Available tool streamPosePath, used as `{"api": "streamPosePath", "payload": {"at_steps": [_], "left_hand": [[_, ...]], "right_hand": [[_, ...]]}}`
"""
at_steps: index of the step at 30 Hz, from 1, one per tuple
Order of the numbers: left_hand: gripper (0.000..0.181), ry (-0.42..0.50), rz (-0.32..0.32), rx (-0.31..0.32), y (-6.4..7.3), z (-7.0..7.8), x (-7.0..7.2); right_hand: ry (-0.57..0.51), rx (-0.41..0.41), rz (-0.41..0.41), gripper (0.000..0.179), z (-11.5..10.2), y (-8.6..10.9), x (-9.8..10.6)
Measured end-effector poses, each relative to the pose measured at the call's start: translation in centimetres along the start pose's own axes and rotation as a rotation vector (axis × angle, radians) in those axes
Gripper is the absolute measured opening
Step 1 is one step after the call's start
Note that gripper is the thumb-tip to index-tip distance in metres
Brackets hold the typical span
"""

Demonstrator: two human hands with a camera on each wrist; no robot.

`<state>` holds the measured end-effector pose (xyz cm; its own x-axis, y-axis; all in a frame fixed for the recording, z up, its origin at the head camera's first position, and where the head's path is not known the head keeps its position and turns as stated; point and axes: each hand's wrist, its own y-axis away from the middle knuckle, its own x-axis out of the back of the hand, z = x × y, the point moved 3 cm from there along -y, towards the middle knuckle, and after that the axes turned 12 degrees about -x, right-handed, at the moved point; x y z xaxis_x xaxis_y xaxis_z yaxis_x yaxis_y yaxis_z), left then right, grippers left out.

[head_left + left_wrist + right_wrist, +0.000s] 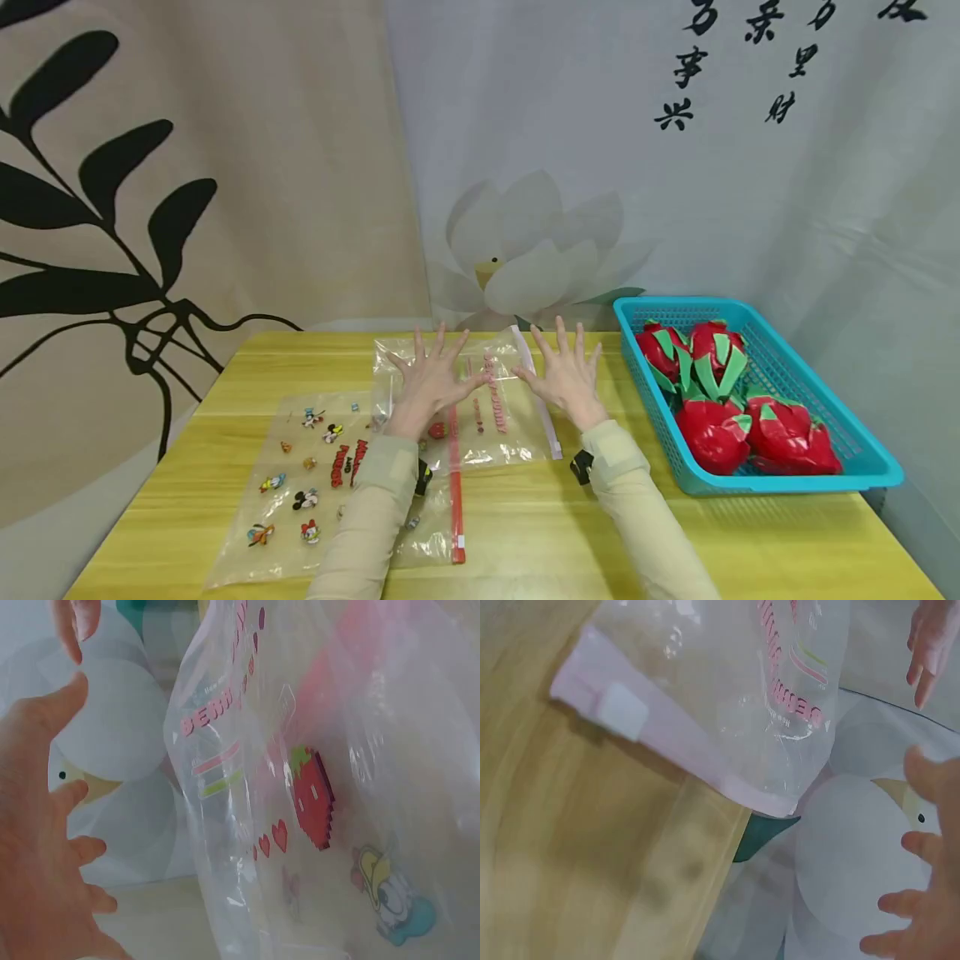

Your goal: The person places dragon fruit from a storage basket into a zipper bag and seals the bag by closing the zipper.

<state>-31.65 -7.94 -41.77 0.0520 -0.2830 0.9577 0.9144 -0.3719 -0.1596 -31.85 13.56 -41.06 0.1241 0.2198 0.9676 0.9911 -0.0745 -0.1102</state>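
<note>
1. My left hand (429,382) and right hand (566,373), both palm-down with fingers spread; neither pinches anything, and no contact with the film shows.
2. The smaller clear plastic bag with pink lettering and a pale lilac zip strip (517,425), flat beneath and between my hands, overlapping the upper right corner of the larger clear plastic bag with cartoon prints and a red zip strip (322,479).
3. Step in hand, as I judge it: a bare-handed pause above the bags. Taking one up would call for pinching its thin film at the zip end.
4. Edges: the smaller bag reaches the far edge of the yellow wood-grain table (525,533); the blue perforated plastic basket (795,484) of glossy red, green-leaved fruit shapes (712,437) bounds my right. Bare wood lies between basket and bags, and nearer me.
</note>
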Motion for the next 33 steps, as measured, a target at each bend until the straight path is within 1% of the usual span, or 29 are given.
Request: {"api": "streamPosePath", "payload": {"at_steps": [3,7,9,10,12,13,14,16,18,21,23,26,29,33], "left_hand": [[0.085,0.018,0.018,-0.010,-0.3,0.3,0.0],[0.073,0.056,0.073,-0.044,-0.7,1.3,0.1],[0.063,0.054,0.111,-0.080,-0.9,2.2,-0.1],[0.058,0.049,0.119,-0.102,-1.0,2.9,-0.3],[0.051,0.018,0.136,-0.146,-1.2,4.4,-0.9],[0.048,0.001,0.131,-0.164,-1.2,5.4,-1.3],[0.046,-0.010,0.122,-0.181,-1.2,6.3,-1.8],[0.045,-0.046,0.062,-0.229,-1.1,8.3,-3.0],[0.049,-0.085,-0.037,-0.263,-0.9,10.1,-4.3],[0.053,-0.110,-0.181,-0.290,-0.4,11.9,-6.0],[0.054,-0.125,-0.235,-0.273,-0.2,12.3,-6.6],[0.050,-0.124,-0.248,-0.242,0.0,12.5,-7.0],[0.044,-0.099,-0.249,-0.212,0.2,12.4,-6.8],[0.038,-0.072,-0.209,-0.198,0.6,12.3,-6.4]], "right_hand": [[0.012,0.031,0.035,0.070,0.2,-0.2,0.9],[0.080,0.062,0.082,0.064,0.5,-1.3,3.2],[0.130,0.053,0.089,0.063,1.2,-2.0,4.4],[0.160,0.045,0.082,0.062,1.6,-2.4,4.8],[0.212,0.022,0.044,0.061,2.6,-3.0,5.6],[0.239,0.010,0.018,0.061,3.2,-3.1,5.9],[0.261,-0.005,-0.012,0.061,3.8,-3.3,6.1],[0.297,-0.036,-0.083,0.059,5.0,-3.4,6.4],[0.313,-0.070,-0.150,0.056,6.3,-3.2,6.4],[0.320,-0.096,-0.212,0.052,7.5,-3.0,6.3],[0.310,-0.094,-0.221,0.050,7.9,-2.9,6.3],[0.299,-0.067,-0.199,0.047,8.1,-2.8,6.2],[0.293,-0.050,-0.169,0.044,8.2,-2.7,6.3],[0.300,-0.027,-0.127,0.042,8.2,-2.6,6.3]]}}
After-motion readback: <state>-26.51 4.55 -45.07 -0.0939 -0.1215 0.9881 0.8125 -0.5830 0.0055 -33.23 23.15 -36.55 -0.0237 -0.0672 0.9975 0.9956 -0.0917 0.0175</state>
